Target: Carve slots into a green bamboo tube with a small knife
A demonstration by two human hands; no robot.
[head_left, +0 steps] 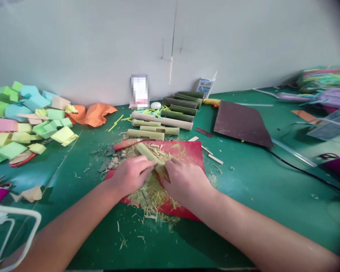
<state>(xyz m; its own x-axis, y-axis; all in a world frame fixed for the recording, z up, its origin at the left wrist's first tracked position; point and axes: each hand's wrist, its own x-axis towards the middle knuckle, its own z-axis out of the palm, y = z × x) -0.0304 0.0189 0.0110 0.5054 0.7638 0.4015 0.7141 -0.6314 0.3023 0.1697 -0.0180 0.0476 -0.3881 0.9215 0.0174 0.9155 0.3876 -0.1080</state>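
Note:
My left hand (132, 174) and my right hand (184, 181) meet over a red sheet (191, 151) on the green table. Both are closed around a pale green bamboo stick (146, 152) that angles up and to the left from between them. My right hand wraps the near end; my left hand's fingers pinch the stick's middle. A heap of pale shavings (150, 194) lies under and in front of the hands. A knife with a reddish handle (127, 143) rests just behind the left hand.
Several bamboo pieces (170, 113) lie in rows behind the red sheet. Coloured folded paper (28, 124) is piled at left, orange paper (95, 113) beyond. A dark sheet (240, 122) and a black cable (300, 170) lie at right. Scissors (22, 160) lie by the pile.

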